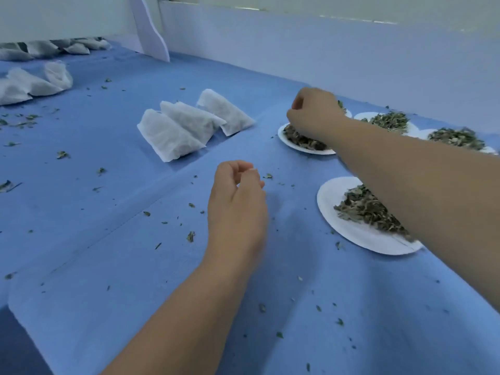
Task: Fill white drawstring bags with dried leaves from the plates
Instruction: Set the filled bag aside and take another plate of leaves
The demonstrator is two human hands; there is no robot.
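dried leaves lie heaped on white plates at the right of the blue tabletop. right hand curls its grip down onto the far pile; whether it holds leaves cannot be told. left hand hovers, grip loosely curled, empty. three filled white drawstring bags lie beyond it.

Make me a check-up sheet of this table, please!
Surface: blue cloth, creased.
Job's things: four white plates heaped with dried leaves; three filled bags mid-table, more bags far left.
Clutter: leaf crumbs scattered across the cloth.
Grips: left hand loosely curled, holding nothing; right hand curled into leaves on a plate.
Cables: nothing seen.
Surroundings: white wall behind, white curved board standing far left.
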